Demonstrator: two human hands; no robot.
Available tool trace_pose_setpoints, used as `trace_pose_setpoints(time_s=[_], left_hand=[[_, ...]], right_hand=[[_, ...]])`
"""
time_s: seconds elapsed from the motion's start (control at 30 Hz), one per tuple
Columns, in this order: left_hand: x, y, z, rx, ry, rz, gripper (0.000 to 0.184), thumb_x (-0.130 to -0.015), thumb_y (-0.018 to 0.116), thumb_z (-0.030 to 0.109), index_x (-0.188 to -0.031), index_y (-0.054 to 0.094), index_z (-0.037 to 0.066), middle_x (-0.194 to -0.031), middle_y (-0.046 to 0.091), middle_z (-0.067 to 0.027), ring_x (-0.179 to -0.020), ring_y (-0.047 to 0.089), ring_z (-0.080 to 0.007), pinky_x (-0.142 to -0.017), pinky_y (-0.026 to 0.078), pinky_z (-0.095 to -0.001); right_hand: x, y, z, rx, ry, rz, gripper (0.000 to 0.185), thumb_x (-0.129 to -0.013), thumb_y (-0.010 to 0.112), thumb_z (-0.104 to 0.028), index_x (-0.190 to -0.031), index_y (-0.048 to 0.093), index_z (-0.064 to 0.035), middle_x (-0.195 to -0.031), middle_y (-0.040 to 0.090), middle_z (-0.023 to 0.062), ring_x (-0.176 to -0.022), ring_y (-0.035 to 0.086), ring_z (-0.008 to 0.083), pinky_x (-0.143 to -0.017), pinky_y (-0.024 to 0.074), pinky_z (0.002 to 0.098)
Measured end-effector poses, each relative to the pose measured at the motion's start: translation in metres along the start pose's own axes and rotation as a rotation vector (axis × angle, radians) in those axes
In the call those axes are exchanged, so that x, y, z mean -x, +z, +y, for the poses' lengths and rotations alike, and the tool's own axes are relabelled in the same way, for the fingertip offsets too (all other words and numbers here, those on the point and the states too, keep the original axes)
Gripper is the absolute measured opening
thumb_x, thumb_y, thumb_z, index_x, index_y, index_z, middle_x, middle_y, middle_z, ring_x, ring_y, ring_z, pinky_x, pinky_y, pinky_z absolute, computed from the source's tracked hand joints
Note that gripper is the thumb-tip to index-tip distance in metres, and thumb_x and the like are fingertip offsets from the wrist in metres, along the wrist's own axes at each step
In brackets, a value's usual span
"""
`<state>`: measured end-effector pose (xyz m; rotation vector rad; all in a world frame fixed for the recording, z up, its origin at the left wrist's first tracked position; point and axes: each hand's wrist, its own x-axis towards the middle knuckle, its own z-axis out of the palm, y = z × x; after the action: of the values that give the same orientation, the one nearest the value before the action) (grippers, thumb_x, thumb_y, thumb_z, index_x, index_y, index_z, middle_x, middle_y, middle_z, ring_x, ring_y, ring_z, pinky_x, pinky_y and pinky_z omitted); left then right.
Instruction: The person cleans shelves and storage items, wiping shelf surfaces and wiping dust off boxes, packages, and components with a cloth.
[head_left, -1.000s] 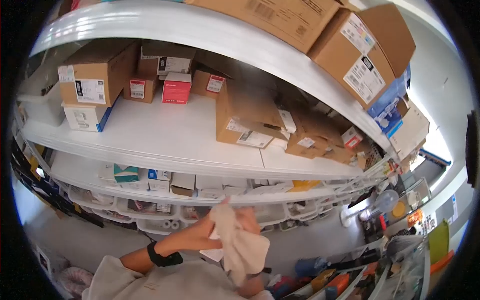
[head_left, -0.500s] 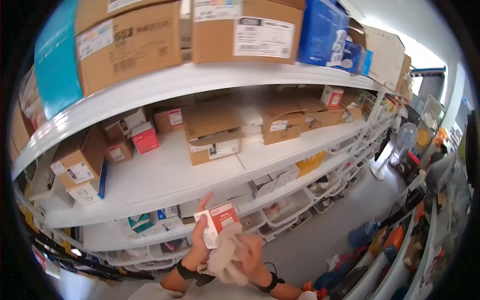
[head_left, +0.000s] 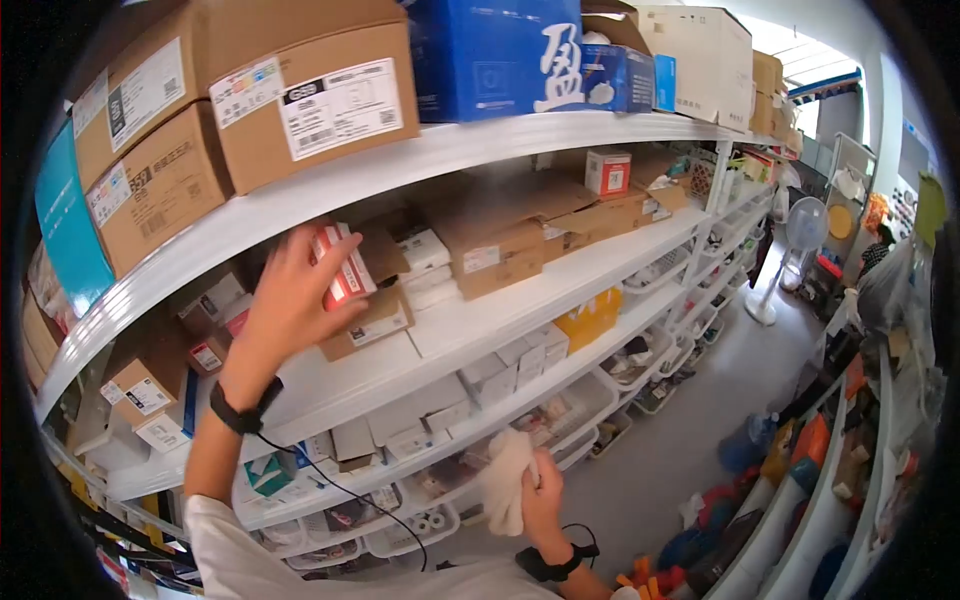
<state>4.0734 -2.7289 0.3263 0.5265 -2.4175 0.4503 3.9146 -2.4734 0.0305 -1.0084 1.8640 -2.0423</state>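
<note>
My left hand point(head_left: 290, 295) is raised at the middle shelf, fingers closed around a small red and white box point(head_left: 342, 268). The box is tilted, in front of an open cardboard carton point(head_left: 372, 328) on that shelf. Lower down, my right hand point(head_left: 543, 500) grips a bunched cream cloth point(head_left: 508, 482), which hangs in front of the lower bins. Each wrist wears a black band, and a thin black cable runs from the left one.
The white shelf unit point(head_left: 480, 345) carries cartons on top, including a blue box point(head_left: 495, 60). Another red and white box point(head_left: 608, 173) stands on the middle shelf. Plastic bins point(head_left: 560, 415) fill the lower levels. A fan point(head_left: 805, 225) stands in the aisle; more shelving lines the right.
My left hand has lifted the small box from beside the cloth up to the middle shelf. The cloth stays in my right hand, now apart from the box. The view has shifted right.
</note>
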Motion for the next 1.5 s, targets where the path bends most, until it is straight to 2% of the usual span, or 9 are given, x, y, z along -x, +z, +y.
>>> trace_pose_setpoints(time_s=[0.3,0.53,0.77,0.83,0.93,1.03,1.1,1.4,1.5], left_hand=[[-0.042,0.041,-0.039,0.186,-0.207,-0.435,0.067,-0.083,0.075,0.029,-0.144,0.05,0.018,-0.147,0.05,-0.012,-0.128,0.051,-0.0404,-0.104,0.045,-0.0425],[-0.01,0.061,0.041,-0.313,-0.061,-0.014,0.065,-0.082,0.069,0.014,-0.144,0.048,0.013,-0.137,0.05,-0.0226,-0.129,0.046,-0.0415,-0.11,0.033,-0.0502],[0.018,0.112,0.228,0.48,0.167,-0.164,0.047,-0.078,0.068,0.019,-0.124,0.064,0.007,-0.132,0.058,-0.0175,-0.125,0.052,-0.0364,-0.108,0.037,-0.0498],[-0.025,0.149,0.241,0.82,0.098,-0.217,0.044,-0.092,0.063,0.03,-0.128,0.06,0.006,-0.134,0.058,-0.0165,-0.13,0.051,-0.0353,-0.11,0.037,-0.0484],[-0.144,0.194,0.273,1.913,-0.226,-0.151,0.044,-0.102,0.053,0.03,-0.132,0.052,-0.003,-0.133,0.059,-0.0135,-0.126,0.055,-0.0264,-0.106,0.042,-0.0425],[-0.269,0.26,0.269,1.247,-0.04,0.278,0.032,-0.099,0.057,0.021,-0.123,0.058,0.001,-0.119,0.062,-0.0105,-0.111,0.058,-0.0183,-0.096,0.047,-0.033],[-0.333,0.307,0.259,0.962,-0.231,0.443,0.046,-0.091,0.063,0.025,-0.126,0.055,-0.002,-0.12,0.062,-0.0203,-0.115,0.058,-0.0323,-0.101,0.045,-0.0415],[-0.379,0.323,0.248,0.887,-0.595,0.037,0.085,-0.084,0.067,0.031,-0.15,0.025,-0.002,-0.135,0.055,-0.0288,-0.127,0.054,-0.0417,-0.108,0.041,-0.0426],[-0.378,0.358,0.242,0.769,-0.694,0.159,0.091,-0.081,0.067,0.033,-0.153,0.021,0.001,-0.134,0.056,-0.0288,-0.125,0.056,-0.0412,-0.107,0.043,-0.0436]], right_hand=[[-0.031,-0.055,0.004,0.044,-0.237,-0.128,0.023,-0.08,0.06,0.008,-0.103,0.061,0.0047,-0.096,0.063,0.0187,-0.09,0.065,0.0338,-0.083,0.0494,0.0349],[-0.043,-0.092,0.013,0.05,-0.213,-0.165,0.021,-0.081,0.065,0.006,-0.102,0.063,0.0048,-0.097,0.064,0.0187,-0.089,0.065,0.0346,-0.08,0.0509,0.0364],[-0.053,-0.141,0.047,0.008,-0.145,0.015,0.02,-0.085,0.069,-0.008,-0.104,0.069,-0.0007,-0.101,0.069,0.0204,-0.095,0.066,0.0389,-0.084,0.0521,0.042],[-0.055,-0.16,0.052,0.011,-0.016,0.067,0.017,-0.084,0.067,-0.006,-0.1,0.068,0.0018,-0.095,0.067,0.0209,-0.091,0.066,0.0387,-0.081,0.0516,0.0417],[-0.063,-0.184,0.053,0.111,0.034,0.234,0.015,-0.083,0.065,-0.003,-0.097,0.066,0.0041,-0.089,0.066,0.021,-0.085,0.066,0.0374,-0.077,0.0512,0.0419],[-0.073,-0.205,0.057,0.218,0.056,0.209,0.018,-0.081,0.057,0.003,-0.098,0.062,0.0051,-0.09,0.063,0.0195,-0.081,0.063,0.0331,-0.076,0.0487,0.0379],[-0.088,-0.214,0.063,0.279,0.034,0.191,0.022,-0.078,0.054,0.006,-0.1,0.059,0.0045,-0.09,0.062,0.0187,-0.08,0.062,0.0317,-0.078,0.0477,0.0357],[-0.208,-0.265,0.06,0.288,-0.242,-0.202,0.026,-0.083,0.063,-0.001,-0.108,0.064,0.0032,-0.103,0.065,0.0213,-0.091,0.066,0.035,-0.083,0.0518,0.0364],[-0.243,-0.281,0.086,0.221,-0.292,-0.315,0.024,-0.082,0.061,0.0,-0.104,0.064,0.0055,-0.103,0.066,0.0202,-0.091,0.066,0.035,-0.083,0.0515,0.0363]])
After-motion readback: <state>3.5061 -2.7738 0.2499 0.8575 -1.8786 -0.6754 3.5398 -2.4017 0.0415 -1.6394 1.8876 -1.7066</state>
